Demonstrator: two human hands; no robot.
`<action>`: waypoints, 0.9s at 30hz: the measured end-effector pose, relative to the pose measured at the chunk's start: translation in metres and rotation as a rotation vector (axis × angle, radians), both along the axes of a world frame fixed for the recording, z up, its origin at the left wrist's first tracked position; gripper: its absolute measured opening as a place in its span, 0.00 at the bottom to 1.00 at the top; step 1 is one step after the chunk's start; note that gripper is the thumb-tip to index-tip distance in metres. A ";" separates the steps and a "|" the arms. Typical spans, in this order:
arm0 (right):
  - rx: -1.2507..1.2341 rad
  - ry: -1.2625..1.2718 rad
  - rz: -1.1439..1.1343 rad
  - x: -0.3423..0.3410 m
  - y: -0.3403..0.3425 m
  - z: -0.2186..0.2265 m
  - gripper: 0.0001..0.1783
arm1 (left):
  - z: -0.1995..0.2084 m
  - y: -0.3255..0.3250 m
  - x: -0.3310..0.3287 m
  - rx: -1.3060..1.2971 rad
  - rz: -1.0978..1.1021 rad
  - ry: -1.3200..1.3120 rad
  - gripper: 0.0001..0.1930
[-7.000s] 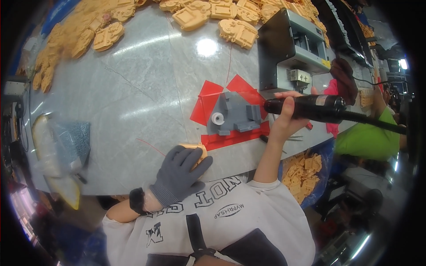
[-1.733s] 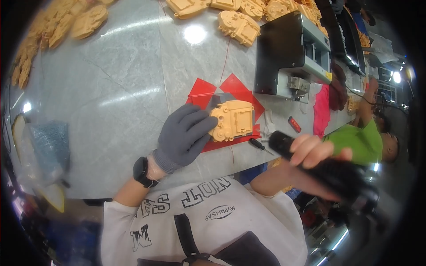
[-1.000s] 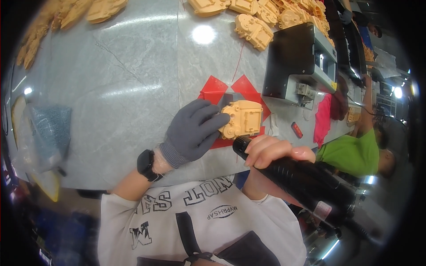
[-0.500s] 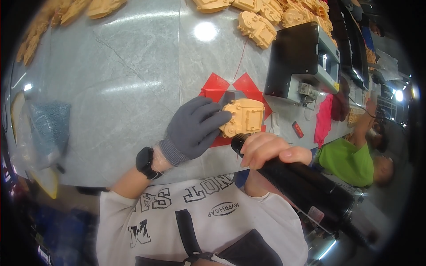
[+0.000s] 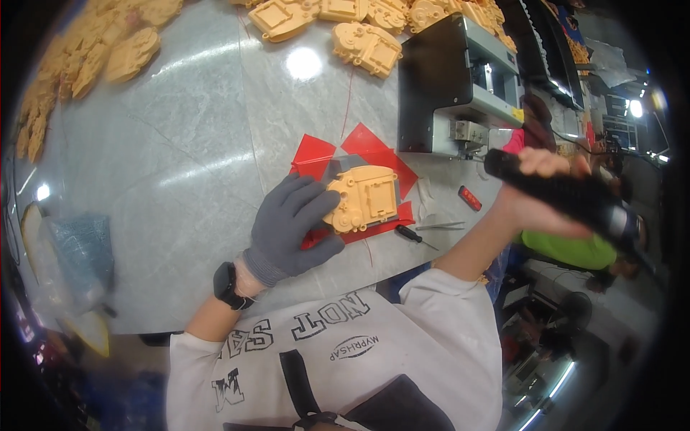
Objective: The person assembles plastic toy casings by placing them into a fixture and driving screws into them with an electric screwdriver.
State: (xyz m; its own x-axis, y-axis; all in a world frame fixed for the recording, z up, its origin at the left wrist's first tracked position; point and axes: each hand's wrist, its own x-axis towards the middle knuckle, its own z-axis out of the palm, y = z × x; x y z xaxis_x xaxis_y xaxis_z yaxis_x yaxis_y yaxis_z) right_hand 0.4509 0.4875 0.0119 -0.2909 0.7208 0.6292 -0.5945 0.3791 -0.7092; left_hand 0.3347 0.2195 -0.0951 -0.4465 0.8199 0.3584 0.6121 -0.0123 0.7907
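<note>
My left hand (image 5: 287, 228), in a grey knit glove, grips the left edge of a yellow plastic housing (image 5: 377, 194). Its fingers lie over the edge, and the thumb reaches below it. The housing rests on a grey block (image 5: 345, 164), mostly hidden, amid red sheet pieces (image 5: 314, 153). Away to the right, my bare right hand (image 5: 550, 194) is closed round a thick black electric screwdriver (image 5: 568, 188), blurred by motion. Its dark end points up and left, apart from the housing.
A black and grey machine (image 5: 445, 93) stands at the back right. Several yellow housings (image 5: 366, 49) are piled along the far side, more at far left. A small screwdriver (image 5: 410, 233), tweezers (image 5: 442, 226) and a red object (image 5: 470, 199) lie right of the housing. Someone in green (image 5: 568, 249) sits beyond.
My right hand has lifted the electric screwdriver away from the housing, up and to the right. The left hand stays on the housing. The whole view has shifted.
</note>
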 end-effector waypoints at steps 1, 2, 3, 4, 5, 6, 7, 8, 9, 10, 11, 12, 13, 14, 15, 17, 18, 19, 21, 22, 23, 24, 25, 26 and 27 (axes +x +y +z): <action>-0.031 -0.038 -0.032 -0.007 0.011 -0.008 0.56 | 0.000 0.001 -0.001 0.004 -0.006 0.004 0.25; -0.068 -0.077 -0.051 -0.012 0.017 -0.017 0.57 | -0.002 -0.002 -0.001 -0.028 0.004 0.008 0.26; -0.070 -0.074 -0.044 -0.013 0.018 -0.022 0.57 | -0.004 -0.003 -0.001 -0.060 0.013 0.011 0.27; -0.062 -0.097 -0.030 -0.011 0.014 -0.025 0.57 | -0.006 -0.004 -0.001 -0.061 0.012 0.008 0.27; -0.056 -0.120 -0.015 -0.011 0.010 -0.027 0.56 | -0.008 -0.004 -0.001 -0.044 0.006 0.016 0.30; -0.102 -0.080 -0.005 -0.007 0.002 -0.025 0.56 | -0.009 -0.005 -0.001 -0.028 0.002 0.025 0.32; -0.136 -0.062 0.028 -0.001 -0.011 -0.024 0.55 | -0.008 -0.003 -0.001 -0.025 0.000 0.022 0.32; -0.171 -0.039 0.069 0.003 -0.025 -0.025 0.55 | -0.008 -0.001 -0.004 -0.030 -0.009 0.033 0.32; -0.149 -0.039 0.128 0.006 -0.042 -0.022 0.54 | -0.007 -0.002 -0.003 -0.041 -0.014 0.042 0.31; -0.129 -0.041 0.180 0.008 -0.059 -0.018 0.54 | -0.006 -0.002 -0.001 -0.046 -0.011 0.039 0.31; -0.124 -0.014 0.284 0.005 -0.076 -0.017 0.53 | -0.007 -0.003 -0.001 -0.029 0.001 0.028 0.30; -0.119 0.014 0.388 0.000 -0.091 -0.016 0.52 | -0.008 -0.004 -0.001 -0.012 0.014 0.018 0.29; -0.086 0.019 0.497 -0.007 -0.100 -0.012 0.51 | -0.008 -0.004 0.001 -0.008 0.005 0.011 0.29; -0.103 -0.004 0.541 -0.014 -0.110 -0.010 0.51 | -0.008 -0.004 0.001 -0.006 0.018 0.014 0.27; -0.101 -0.006 0.530 -0.023 -0.119 -0.014 0.52 | -0.009 -0.005 0.000 -0.004 0.032 0.018 0.25; -0.098 -0.003 0.530 -0.038 -0.123 -0.014 0.53 | -0.009 -0.007 0.000 0.020 0.046 0.041 0.24; -0.097 0.006 0.539 -0.044 -0.122 -0.014 0.55 | -0.008 -0.009 -0.001 0.043 0.057 0.061 0.23; -0.101 0.012 0.551 -0.049 -0.123 -0.014 0.57 | -0.007 -0.010 -0.001 0.040 0.068 0.062 0.23; -0.110 0.024 0.558 -0.054 -0.121 -0.017 0.59 | -0.006 -0.008 -0.003 0.065 0.037 0.009 0.21; -0.116 0.035 0.550 -0.057 -0.119 -0.018 0.61 | -0.005 -0.008 -0.003 0.063 0.045 0.010 0.21; -0.101 0.065 0.566 -0.062 -0.117 -0.022 0.63 | -0.006 -0.007 -0.003 0.071 0.038 0.010 0.21; -0.103 0.065 0.572 -0.063 -0.118 -0.023 0.63 | -0.006 -0.008 -0.003 0.079 0.031 0.010 0.20; -0.131 0.054 0.568 -0.063 -0.117 -0.024 0.64 | -0.006 -0.008 -0.003 0.078 0.036 0.009 0.20; -0.159 0.043 0.563 -0.064 -0.117 -0.025 0.64 | -0.005 -0.008 -0.003 0.077 0.038 0.010 0.20; -0.152 0.046 0.542 -0.065 -0.116 -0.030 0.65 | -0.005 -0.007 -0.004 0.077 0.038 0.010 0.20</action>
